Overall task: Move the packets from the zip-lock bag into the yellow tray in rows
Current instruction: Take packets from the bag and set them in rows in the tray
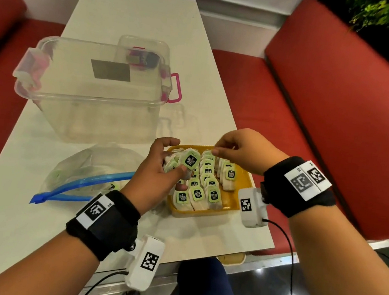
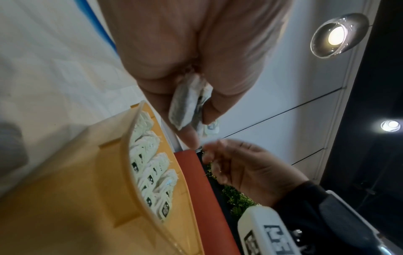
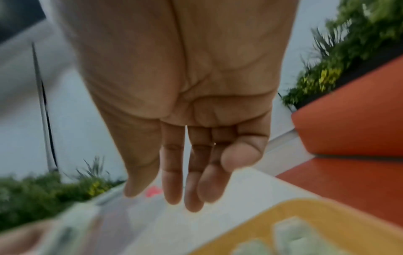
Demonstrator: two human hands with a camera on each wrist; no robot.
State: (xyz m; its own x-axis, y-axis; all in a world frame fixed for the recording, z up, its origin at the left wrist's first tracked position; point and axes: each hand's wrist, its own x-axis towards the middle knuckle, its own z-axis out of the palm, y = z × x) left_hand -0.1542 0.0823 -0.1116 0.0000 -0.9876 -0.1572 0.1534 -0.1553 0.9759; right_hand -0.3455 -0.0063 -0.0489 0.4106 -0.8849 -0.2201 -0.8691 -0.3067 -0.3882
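The yellow tray (image 1: 237, 202) sits near the table's right front edge, with green-labelled tea packets (image 1: 208, 183) standing in rows inside it. My left hand (image 1: 171, 161) hovers over the tray's left side and grips a small bunch of packets (image 1: 189, 159). The left wrist view shows that bunch (image 2: 185, 107) pinched between thumb and fingers. My right hand (image 1: 222, 148) hangs over the tray's far edge; in the right wrist view its fingers (image 3: 172, 189) are straight and hold nothing. The zip-lock bag (image 1: 87, 171) lies open left of the tray, with a few packets inside.
A large clear lidded box (image 1: 92, 90) with pink clasps stands behind the bag and tray. Red bench seats (image 1: 339, 116) flank the white table (image 1: 20, 224). The tray lies close to the table's right edge.
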